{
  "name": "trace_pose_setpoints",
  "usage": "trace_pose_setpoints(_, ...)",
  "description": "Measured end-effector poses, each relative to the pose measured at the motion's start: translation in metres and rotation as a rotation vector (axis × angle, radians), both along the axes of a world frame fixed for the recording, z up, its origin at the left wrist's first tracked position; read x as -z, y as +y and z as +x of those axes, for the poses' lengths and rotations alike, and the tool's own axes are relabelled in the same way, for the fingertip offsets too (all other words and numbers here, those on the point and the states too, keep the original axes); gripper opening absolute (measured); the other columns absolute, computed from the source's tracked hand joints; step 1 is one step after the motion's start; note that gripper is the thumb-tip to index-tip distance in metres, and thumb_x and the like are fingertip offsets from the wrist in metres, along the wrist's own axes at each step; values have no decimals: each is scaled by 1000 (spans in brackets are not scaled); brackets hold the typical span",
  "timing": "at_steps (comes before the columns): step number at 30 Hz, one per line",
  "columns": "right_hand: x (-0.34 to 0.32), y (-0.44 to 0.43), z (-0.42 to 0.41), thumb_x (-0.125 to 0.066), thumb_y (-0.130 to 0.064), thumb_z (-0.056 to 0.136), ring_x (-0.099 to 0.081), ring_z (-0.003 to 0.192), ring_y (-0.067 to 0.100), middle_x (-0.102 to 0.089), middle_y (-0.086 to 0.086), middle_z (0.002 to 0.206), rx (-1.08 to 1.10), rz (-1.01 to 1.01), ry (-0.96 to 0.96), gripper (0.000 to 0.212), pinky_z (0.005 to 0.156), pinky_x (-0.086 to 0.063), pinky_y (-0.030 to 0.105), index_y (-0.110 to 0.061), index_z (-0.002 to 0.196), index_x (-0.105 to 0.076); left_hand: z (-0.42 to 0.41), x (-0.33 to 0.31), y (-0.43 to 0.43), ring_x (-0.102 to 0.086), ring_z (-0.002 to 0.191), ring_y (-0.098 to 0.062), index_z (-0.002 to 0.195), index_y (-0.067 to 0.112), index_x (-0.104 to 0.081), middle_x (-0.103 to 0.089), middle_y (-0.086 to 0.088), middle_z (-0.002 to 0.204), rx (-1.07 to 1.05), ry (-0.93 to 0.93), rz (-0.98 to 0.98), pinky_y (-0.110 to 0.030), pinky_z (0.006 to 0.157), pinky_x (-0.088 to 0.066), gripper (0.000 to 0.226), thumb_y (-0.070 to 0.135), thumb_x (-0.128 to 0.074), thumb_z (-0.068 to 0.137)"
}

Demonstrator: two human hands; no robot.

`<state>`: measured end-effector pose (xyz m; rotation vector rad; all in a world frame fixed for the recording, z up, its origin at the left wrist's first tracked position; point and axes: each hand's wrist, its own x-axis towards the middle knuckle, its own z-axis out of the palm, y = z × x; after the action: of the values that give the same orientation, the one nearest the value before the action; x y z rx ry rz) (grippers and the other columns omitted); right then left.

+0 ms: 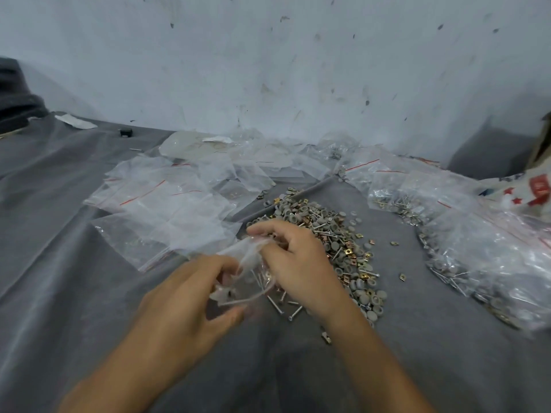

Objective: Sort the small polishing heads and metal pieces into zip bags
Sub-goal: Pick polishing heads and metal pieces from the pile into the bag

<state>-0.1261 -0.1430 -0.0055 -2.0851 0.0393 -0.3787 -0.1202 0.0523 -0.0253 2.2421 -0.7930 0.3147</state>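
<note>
Far-left corner of the worktop [59, 263]: I've got a dark bundle [13, 93], a white paper scrap [76, 121] near it, and a small black block [125, 132] along the back edge. Moving in, I see a spread of empty zip bags [167, 198] with red seal lines lying flat on the grey cloth, back-left of centre.

Now the hands. The left hand [190, 296] is toward the front edge, fingers curled, pinching the lower end of a small zip bag [250, 263]. It's blurred, so I can't read the exact grip. The right hand [295, 263] pinches that bag's upper end, fingers curled over it. A few metal pins show through the plastic. Just beside the right wrist, loose screws [286, 308] lie on the cloth.

Behind that hand, the heap of polishing heads and metal pieces [343, 234], grey and brass-coloured, fills the middle. Toward the right edge, filled bags [477, 254] are piled up, and a red-printed sack [536, 189] sits toward the back-right corner.
</note>
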Motion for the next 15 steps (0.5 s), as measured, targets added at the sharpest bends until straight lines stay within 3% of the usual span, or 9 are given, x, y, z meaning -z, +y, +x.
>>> trace_pose_setpoints(2,-9,-2,-3,-58,-19,86,-63,69,-8,-68,-32,76,13,24,39,29,58,-42,7,-33,105,-75,-2,-4,4,-57,81,2,96,39,-61,-63,20,87,2,-76,-51,-26,73,-51,21,35,-77,83)
trace_pose_setpoints(4,-19,-3,-8,-60,-17,89,-60,55,-5,-68,-25,69,14,63,85,25,51,-41,11,-30,103,-75,-5,-14,7,-58,76,5,92,41,-63,-67,18,88,-29,-103,-167,-12,69,-44,17,39,-73,79)
trace_pose_setpoints(7,-40,-7,-23,-64,-17,87,-51,43,3,-66,-8,60,-43,201,154,17,39,-40,21,-24,97,-75,-13,-29,11,-61,70,-2,90,39,-67,-69,17,86,-45,-82,-294,-12,66,-44,18,41,-76,75)
trace_pose_setpoints(9,-56,-11,-36,-68,-22,79,-48,43,8,-61,-6,55,-72,238,187,17,36,-38,21,-20,94,-75,-24,-39,12,-61,68,-3,90,39,-70,-70,19,84,-36,-74,-339,-8,66,-43,24,47,-87,74)
trace_pose_setpoints(12,-71,-18,-56,-65,-13,87,-45,42,8,-56,-8,50,-66,211,208,11,35,-37,20,-14,94,-74,-48,-47,3,-59,62,7,95,40,-71,-72,17,77,27,-30,-489,1,62,-40,30,34,-81,67)
trace_pose_setpoints(15,-77,-21,-76,-60,-9,90,-44,39,9,-55,-7,48,-53,198,209,12,34,-36,20,-8,95,-71,-66,-50,-3,-65,65,4,90,40,-76,-77,7,76,116,134,-668,-7,66,-50,27,26,-78,67)
